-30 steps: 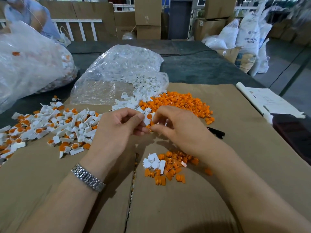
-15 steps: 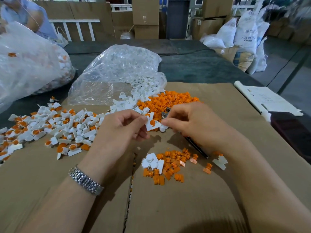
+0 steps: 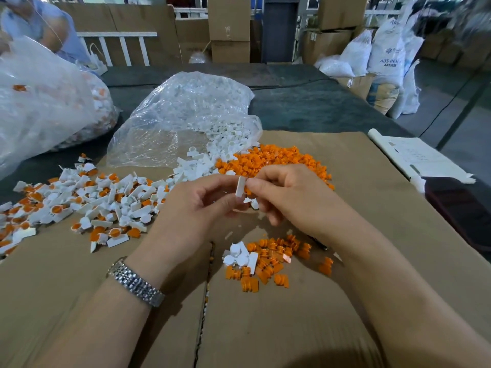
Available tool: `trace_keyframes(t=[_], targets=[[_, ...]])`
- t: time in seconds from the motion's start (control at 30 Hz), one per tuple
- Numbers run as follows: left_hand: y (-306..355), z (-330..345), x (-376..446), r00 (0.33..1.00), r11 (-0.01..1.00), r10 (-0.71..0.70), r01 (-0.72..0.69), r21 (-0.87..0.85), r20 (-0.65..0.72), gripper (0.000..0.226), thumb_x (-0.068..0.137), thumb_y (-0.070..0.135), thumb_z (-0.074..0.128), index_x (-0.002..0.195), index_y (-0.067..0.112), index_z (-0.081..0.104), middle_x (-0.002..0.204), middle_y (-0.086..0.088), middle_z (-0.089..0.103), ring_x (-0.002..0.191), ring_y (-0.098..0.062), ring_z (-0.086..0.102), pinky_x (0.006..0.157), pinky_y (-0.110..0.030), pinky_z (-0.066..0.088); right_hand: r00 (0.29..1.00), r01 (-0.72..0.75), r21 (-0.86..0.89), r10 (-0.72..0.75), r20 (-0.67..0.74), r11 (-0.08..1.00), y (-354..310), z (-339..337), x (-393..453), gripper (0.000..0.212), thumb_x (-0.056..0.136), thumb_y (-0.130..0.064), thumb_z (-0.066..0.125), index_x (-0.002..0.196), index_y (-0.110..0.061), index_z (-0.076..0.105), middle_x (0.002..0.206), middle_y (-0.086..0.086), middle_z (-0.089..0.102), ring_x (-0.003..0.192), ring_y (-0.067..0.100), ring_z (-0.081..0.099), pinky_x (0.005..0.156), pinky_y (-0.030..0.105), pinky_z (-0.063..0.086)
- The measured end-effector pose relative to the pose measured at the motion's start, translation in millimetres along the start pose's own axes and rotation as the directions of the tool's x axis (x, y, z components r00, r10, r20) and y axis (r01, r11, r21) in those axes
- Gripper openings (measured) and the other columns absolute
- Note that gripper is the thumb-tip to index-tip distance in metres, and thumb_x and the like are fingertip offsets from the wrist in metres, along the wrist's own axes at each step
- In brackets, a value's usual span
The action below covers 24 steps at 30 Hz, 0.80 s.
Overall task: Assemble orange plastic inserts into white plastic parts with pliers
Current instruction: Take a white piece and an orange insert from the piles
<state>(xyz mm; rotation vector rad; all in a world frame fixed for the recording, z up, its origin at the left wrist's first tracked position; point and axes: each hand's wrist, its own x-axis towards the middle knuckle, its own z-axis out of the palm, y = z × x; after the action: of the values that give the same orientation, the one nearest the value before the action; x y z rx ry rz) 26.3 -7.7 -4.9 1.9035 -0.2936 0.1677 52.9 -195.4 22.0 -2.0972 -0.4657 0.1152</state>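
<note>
My left hand (image 3: pixel 202 205) and my right hand (image 3: pixel 289 197) meet above the cardboard, and both pinch one upright white plastic part (image 3: pixel 241 186) at their fingertips. A bit of orange shows right behind the part. More white pieces show under my right fingers. The pliers (image 3: pixel 318 242) lie on the cardboard under my right wrist, with only a dark piece of handle visible. Loose orange inserts (image 3: pixel 276 160) are heaped just beyond my hands. White parts (image 3: pixel 225 147) spill from a clear bag. A small mixed pile (image 3: pixel 265 258) lies below my hands.
Assembled white-and-orange pieces (image 3: pixel 93 200) are spread at the left. The clear bag of white parts (image 3: pixel 186 110) lies behind, and a bigger bag (image 3: pixel 45 102) at far left. Papers (image 3: pixel 417 155) and a dark object (image 3: pixel 462 208) sit at the right edge. A person's sleeve (image 3: pixel 39 25) is at top left.
My right hand held the pliers at the part half a second ago. It has let them go and now pinches the white part together with my left hand.
</note>
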Motion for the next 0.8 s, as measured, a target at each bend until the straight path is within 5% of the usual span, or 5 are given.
trace_keyframes(t=[0.2,0.37,0.6,0.8], targets=[[-2.2,-2.2,0.8,0.997,0.997,0.053,-0.049,-0.062,0.065,0.029,0.095,0.022,0.061,0.123,0.027,0.070,0.100,0.009,0.078,0.087,-0.010,0.077,0.076,-0.016,0.057,0.999,0.023,0.092,-0.026,0.029,0.996,-0.7,-1.8,-1.3,0.029,0.104,-0.030,0.054,0.082,-0.017,0.065,0.061,-0.005,0.061,0.049,0.008,0.055,0.052,0.013,0.043],[-11.7,-5.8,4.4,0.991,0.935,-0.032,0.076,-0.347,0.131,0.027,0.098,0.022,0.055,0.116,0.016,0.074,0.102,-0.013,0.075,0.098,-0.030,0.075,0.078,-0.029,0.061,0.999,0.044,0.213,-0.037,-0.038,0.976,0.8,-3.9,-0.3,0.031,0.108,-0.026,0.045,0.090,-0.012,0.066,0.068,0.000,0.062,0.054,0.013,0.056,0.055,0.018,0.046],[-16.4,-9.9,6.4,0.982,0.943,0.000,0.062,-0.328,0.186,0.028,0.102,0.031,0.052,0.122,0.029,0.073,0.109,-0.011,0.074,0.110,-0.029,0.072,0.084,-0.032,0.060,0.980,0.144,0.069,-0.133,-0.146,0.987,3.1,-3.5,0.8,0.011,0.102,-0.013,0.056,0.103,-0.018,0.066,0.077,-0.008,0.065,0.063,0.014,0.059,0.061,0.024,0.052],[-17.7,-10.9,6.6,0.982,0.943,-0.016,0.078,-0.324,0.190,0.028,0.105,0.023,0.050,0.119,0.007,0.069,0.113,-0.014,0.074,0.112,-0.029,0.071,0.085,-0.033,0.060,0.948,0.266,-0.145,-0.286,-0.140,0.953,2.3,2.6,-2.5,0.008,0.096,-0.017,0.065,0.101,-0.024,0.063,0.083,-0.012,0.064,0.068,0.009,0.060,0.060,0.023,0.050]])
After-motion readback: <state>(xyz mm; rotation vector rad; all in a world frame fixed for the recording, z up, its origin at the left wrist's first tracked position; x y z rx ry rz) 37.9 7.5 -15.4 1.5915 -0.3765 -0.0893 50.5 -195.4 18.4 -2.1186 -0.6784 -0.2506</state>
